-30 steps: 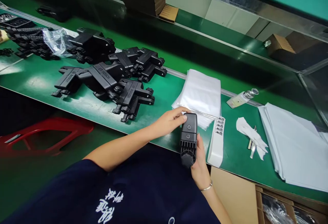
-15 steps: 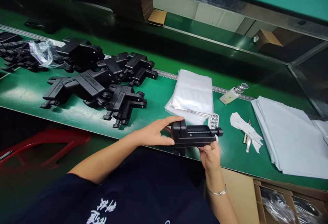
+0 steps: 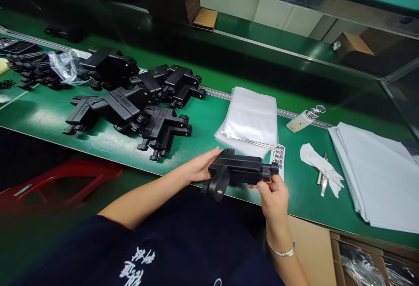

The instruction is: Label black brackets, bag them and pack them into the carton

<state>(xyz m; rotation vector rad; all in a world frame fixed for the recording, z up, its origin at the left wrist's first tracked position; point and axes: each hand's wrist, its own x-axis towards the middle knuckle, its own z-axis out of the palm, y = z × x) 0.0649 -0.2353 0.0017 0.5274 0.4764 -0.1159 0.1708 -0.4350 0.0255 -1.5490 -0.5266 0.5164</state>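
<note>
Between my hands, above the front edge of the green bench, is a black clamp mount (image 3: 240, 167) with a screw knob at its right end and a round pivot arm on its lower left. My left hand (image 3: 203, 166) grips its left end, the fingers partly hidden behind it. At the right end, my right hand (image 3: 273, 192) holds it near the knob, thumb and fingers closed. Several similar black clamp mounts (image 3: 160, 126) lie piled on the bench to the left. Just beyond the held mount lies a stack of clear plastic bags (image 3: 252, 113), beside a label sheet (image 3: 278, 158).
A white bottle (image 3: 303, 120) stands at the bench's back right. Nearby lie a crumpled white paper (image 3: 319, 163) and a stack of white sheets (image 3: 376, 177). A red stool (image 3: 62, 179) is at lower left; a divided cardboard box (image 3: 337, 255) sits below the bench.
The clamp mount has been turned over in my hands, so its pivot arm now faces me instead of its inner slot. My left hand has shifted behind its left end.
</note>
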